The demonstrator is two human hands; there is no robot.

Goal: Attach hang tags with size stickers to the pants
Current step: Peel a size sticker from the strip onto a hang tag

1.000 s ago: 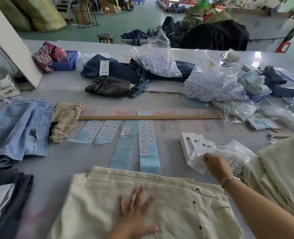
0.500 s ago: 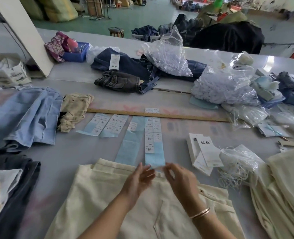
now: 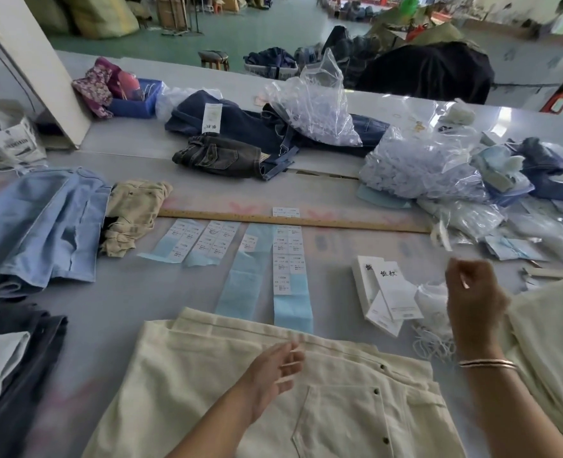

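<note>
Right hand (image 3: pixel 475 299) raised above white hang-tag stack (image 3: pixel 385 292), fingers curled, perhaps pinching something small, contents not discernible; left hand (image 3: pixel 273 375) relaxed, fingers spread, hovering at waistband of cream cotton pants (image 3: pixel 273 391) lying flat at near edge of grey bench (image 3: pixel 114 319). Step, judged: tag or string pickup; next needs size sticker from blue-backed sticker strips (image 3: pixel 288 269) beyond waistband. Nearby: tangled white string loops (image 3: pixel 433 345), wooden ruler (image 3: pixel 293 221), clear plastic bags (image 3: pixel 419 170); reach unobstructed.

right hand (image 3: pixel 475 292) lifted rightward, left hand (image 3: pixel 270 375) drawn back
</note>
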